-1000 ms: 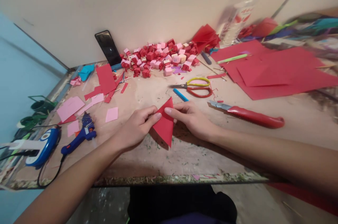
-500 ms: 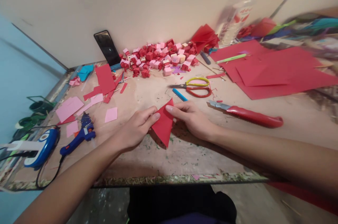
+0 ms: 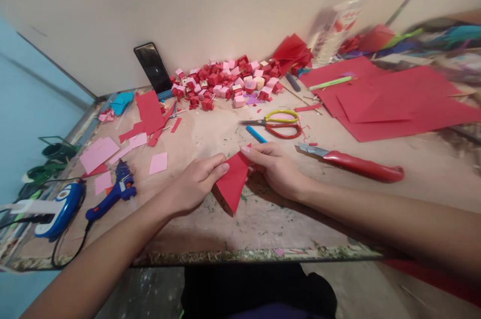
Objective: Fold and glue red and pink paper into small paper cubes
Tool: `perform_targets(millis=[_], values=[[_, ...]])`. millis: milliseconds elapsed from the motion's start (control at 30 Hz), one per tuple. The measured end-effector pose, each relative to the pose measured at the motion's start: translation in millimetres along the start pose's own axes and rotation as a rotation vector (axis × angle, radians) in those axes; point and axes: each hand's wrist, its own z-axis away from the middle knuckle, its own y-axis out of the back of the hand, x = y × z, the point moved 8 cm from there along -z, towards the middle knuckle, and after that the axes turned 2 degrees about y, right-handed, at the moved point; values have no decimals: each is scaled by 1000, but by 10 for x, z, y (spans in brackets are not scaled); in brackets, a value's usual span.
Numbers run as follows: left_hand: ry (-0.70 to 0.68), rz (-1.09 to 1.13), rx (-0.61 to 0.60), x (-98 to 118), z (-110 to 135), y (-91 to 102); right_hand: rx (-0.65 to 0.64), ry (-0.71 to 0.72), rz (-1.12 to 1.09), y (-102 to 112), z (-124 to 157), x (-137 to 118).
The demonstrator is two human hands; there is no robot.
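Note:
A folded piece of red paper (image 3: 233, 182), triangular with its tip pointing down toward me, is held above the front middle of the table. My left hand (image 3: 199, 179) pinches its left edge between thumb and fingers. At the upper right corner, my right hand (image 3: 276, 169) pinches the same paper, thumb on top. The fingers behind the paper are partly hidden. Just beyond my right hand lie a blue stick (image 3: 256, 134) and scissors (image 3: 271, 122) with one yellow and one red handle. To the right is a red-handled utility knife (image 3: 351, 162), blade out.
Small red and pink paper cubes (image 3: 225, 81) are heaped against the wall beside a leaning phone (image 3: 152, 66). Red sheets (image 3: 379, 101) and a plastic bottle (image 3: 336, 28) stand right. At left are a blue glue gun (image 3: 114, 194), its cord, and pink paper pieces (image 3: 99, 153).
The red paper has turned slightly, its lower tip shifting down and left. My right thumb has slid to the right, nearer the paper's upper corner. My left hand keeps its grip.

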Motion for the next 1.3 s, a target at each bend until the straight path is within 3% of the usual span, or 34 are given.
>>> perform_targets(millis=[500,600,767,1100,1300], values=[[12,107,-39,-69,19,-10,-3,-3,-52,-5,-19,-22],[0,110,12,-71,22,31,-15,10,47,26,-22,-20],[-45,74,110,-16,30,102,-172,54,436,-29,13,-62],[-54,-1,287,-33,41,196,-230,19,449,-68,4,-15],[-43,17,309,-87,34,201,-229,18,489,-53,-6,0]])
